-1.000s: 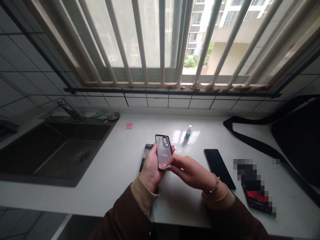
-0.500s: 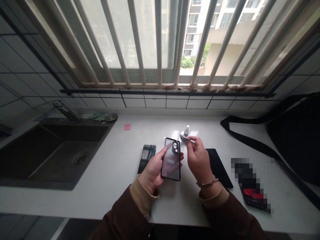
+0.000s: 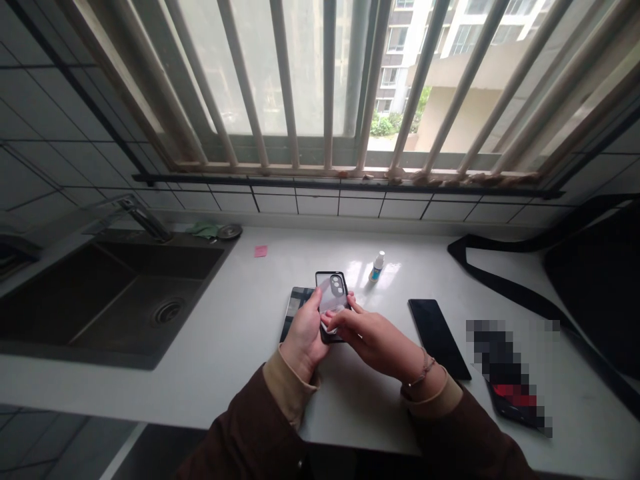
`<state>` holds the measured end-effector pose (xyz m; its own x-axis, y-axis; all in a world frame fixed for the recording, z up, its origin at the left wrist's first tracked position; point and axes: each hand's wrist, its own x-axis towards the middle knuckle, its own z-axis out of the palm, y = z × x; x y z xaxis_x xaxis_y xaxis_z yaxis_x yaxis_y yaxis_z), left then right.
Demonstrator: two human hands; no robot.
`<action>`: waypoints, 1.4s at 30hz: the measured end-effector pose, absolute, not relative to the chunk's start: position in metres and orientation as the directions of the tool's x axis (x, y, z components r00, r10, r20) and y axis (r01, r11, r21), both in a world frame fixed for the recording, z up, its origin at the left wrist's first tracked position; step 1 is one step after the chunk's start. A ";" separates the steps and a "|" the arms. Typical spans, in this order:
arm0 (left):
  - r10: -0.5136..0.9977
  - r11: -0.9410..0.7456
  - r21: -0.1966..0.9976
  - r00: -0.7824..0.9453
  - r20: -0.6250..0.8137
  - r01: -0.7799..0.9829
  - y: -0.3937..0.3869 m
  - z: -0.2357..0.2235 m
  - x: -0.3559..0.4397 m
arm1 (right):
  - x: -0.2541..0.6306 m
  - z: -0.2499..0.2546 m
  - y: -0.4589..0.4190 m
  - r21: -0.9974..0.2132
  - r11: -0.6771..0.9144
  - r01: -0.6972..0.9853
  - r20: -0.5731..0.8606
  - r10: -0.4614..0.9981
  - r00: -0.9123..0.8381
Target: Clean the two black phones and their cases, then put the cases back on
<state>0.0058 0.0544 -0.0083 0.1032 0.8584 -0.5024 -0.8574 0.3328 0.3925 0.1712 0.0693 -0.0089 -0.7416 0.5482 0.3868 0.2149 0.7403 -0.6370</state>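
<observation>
The left hand [image 3: 306,328] held the phone case [image 3: 331,293]; the right hand [image 3: 367,333] pressed curled fingers on its lower part. Beyond the case, to its right, stood the small bottle [image 3: 377,268] on the counter [image 3: 240,347].

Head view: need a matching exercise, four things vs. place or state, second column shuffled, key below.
1. phone case
2. small bottle
3. pink note
4. bracelet

A. flat on the counter, near the sink
B. around the wrist of the right hand
C. standing upright
D. held in the left hand

Pairs: 1-D, 2-C, 3-A, 4-B
</observation>
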 end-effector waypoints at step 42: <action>0.830 0.433 0.506 0.110 -0.547 -0.746 0.053 -0.019 0.004 | 0.171 -0.027 0.078 -0.637 0.692 0.340 0.387 0.668 -0.635</action>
